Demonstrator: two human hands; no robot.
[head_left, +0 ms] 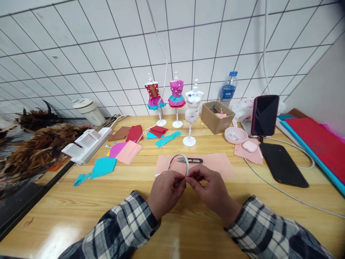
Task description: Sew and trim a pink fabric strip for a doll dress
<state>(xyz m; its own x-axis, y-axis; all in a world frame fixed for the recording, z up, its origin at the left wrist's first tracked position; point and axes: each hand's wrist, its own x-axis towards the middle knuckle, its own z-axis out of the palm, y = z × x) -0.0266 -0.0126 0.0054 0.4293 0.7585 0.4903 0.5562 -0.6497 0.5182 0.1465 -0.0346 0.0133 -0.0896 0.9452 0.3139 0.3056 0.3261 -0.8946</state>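
Observation:
A narrow roll of white tape (187, 163) stands on edge above the table, its inside showing some red. My left hand (166, 189) is closed around the roll's lower part, thumb and fingers pinching it. Close beside it, my right hand (211, 187) pinches at the roll's lower right edge, thumb against index finger. The bit of tape between those fingertips is too small to make out. Just behind lie black thread snips (195, 160) on a pale pink sheet (221, 163), partly seen through the ring.
Three small dress forms, one a bare white form (193, 106), stand near the tiled wall. To their right are a cardboard box (217, 120), pink dish (236, 135), propped phone (265, 115) and black phone (284, 165). Coloured pieces, including a turquoise piece (103, 168), and a power strip (87, 145) lie left.

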